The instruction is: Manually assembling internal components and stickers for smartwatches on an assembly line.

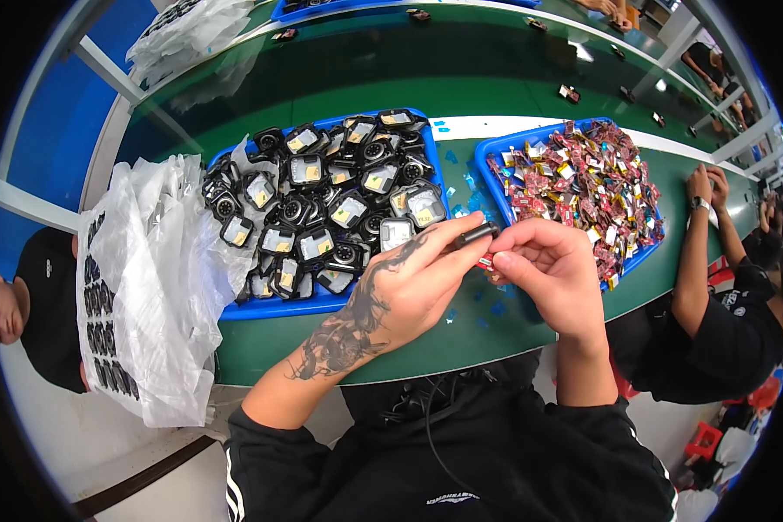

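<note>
My left hand [418,283], tattooed on its back, is closed around a black watch case [477,233] between the two trays. Close against it, my right hand [558,271] pinches a small red circuit board [485,261] at the case's near side. Whether the board is inside the case or only touching it, I cannot tell, because my fingers cover the join. To the left, a blue tray [313,307] is heaped with black watch cases [308,170]. On the right, another blue tray [489,170] holds a pile of small red boards [596,187] with white and yellow parts.
Clear plastic sheeting [161,287] with rows of black pieces drapes over the left table edge. Blue scraps [451,157] lie between the trays. Beyond a white rail [461,128], a green conveyor [348,78] carries scattered small parts. People sit on both sides; one person's arms [692,252] reach in at right.
</note>
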`<action>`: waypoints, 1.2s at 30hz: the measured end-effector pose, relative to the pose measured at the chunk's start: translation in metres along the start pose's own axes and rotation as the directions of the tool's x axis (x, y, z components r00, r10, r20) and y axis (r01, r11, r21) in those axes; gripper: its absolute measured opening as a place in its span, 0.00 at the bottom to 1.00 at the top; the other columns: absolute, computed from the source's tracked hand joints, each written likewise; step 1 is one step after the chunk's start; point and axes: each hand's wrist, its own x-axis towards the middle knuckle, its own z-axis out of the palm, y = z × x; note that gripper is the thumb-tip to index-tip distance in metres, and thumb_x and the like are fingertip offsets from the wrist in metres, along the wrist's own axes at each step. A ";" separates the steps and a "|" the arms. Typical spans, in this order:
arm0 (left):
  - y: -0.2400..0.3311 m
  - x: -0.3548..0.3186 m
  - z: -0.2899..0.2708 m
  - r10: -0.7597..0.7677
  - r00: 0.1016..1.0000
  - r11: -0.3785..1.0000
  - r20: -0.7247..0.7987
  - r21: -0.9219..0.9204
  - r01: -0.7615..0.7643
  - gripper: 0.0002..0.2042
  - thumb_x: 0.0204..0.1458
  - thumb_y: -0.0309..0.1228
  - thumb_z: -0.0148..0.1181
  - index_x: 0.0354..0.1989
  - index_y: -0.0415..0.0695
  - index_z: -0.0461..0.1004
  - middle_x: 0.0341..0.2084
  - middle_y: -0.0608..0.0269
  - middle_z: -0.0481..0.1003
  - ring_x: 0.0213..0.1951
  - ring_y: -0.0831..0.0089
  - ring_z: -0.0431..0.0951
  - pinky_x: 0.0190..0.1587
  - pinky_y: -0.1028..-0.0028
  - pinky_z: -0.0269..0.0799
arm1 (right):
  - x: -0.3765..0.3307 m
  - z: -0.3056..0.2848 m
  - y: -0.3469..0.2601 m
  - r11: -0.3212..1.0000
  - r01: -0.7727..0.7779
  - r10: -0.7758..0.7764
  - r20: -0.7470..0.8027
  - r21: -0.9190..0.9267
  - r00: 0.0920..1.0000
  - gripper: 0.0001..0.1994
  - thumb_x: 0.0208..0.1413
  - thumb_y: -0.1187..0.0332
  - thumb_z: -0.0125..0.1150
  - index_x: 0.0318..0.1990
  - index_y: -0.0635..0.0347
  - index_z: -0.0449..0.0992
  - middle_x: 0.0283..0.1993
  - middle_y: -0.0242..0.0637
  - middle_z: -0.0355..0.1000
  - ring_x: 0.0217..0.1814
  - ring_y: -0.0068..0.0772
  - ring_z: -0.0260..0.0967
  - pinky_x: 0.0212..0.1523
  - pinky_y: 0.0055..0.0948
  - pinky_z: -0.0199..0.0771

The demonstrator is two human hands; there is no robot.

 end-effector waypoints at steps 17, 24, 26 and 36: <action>0.011 -0.005 0.009 -0.505 0.820 0.476 0.268 -0.707 0.524 0.13 0.52 0.16 0.60 0.47 0.32 0.76 0.40 0.59 0.74 0.43 0.77 0.76 0.48 0.79 0.73 | -0.007 0.016 0.017 0.949 0.218 -0.258 -0.169 -0.227 0.951 0.12 0.51 0.81 0.64 0.42 0.66 0.70 0.36 0.32 0.71 0.38 0.17 0.70 0.37 0.15 0.72; 0.007 -0.008 0.011 -0.491 0.823 0.415 0.284 -0.755 0.508 0.17 0.54 0.14 0.53 0.54 0.33 0.71 0.48 0.57 0.72 0.50 0.74 0.75 0.53 0.77 0.72 | -0.004 0.025 0.026 0.930 0.286 -0.339 -0.241 -0.229 0.909 0.13 0.50 0.82 0.65 0.40 0.65 0.68 0.34 0.30 0.68 0.34 0.15 0.69 0.33 0.15 0.69; 0.007 -0.008 0.011 -0.499 0.814 0.407 0.297 -0.749 0.522 0.17 0.55 0.14 0.53 0.54 0.33 0.71 0.49 0.57 0.72 0.50 0.74 0.75 0.52 0.77 0.72 | -0.004 0.025 0.026 0.932 0.280 -0.334 -0.243 -0.232 0.911 0.13 0.50 0.82 0.65 0.40 0.65 0.68 0.34 0.30 0.68 0.34 0.15 0.68 0.32 0.15 0.68; 0.013 -0.006 0.009 -0.518 0.801 0.271 0.299 -0.831 0.485 0.27 0.52 0.11 0.45 0.64 0.39 0.58 0.53 0.55 0.70 0.52 0.73 0.73 0.51 0.75 0.74 | -0.002 0.031 0.024 0.921 0.223 -0.307 -0.240 -0.320 0.921 0.21 0.49 0.81 0.64 0.51 0.63 0.68 0.35 0.30 0.67 0.36 0.16 0.66 0.33 0.16 0.69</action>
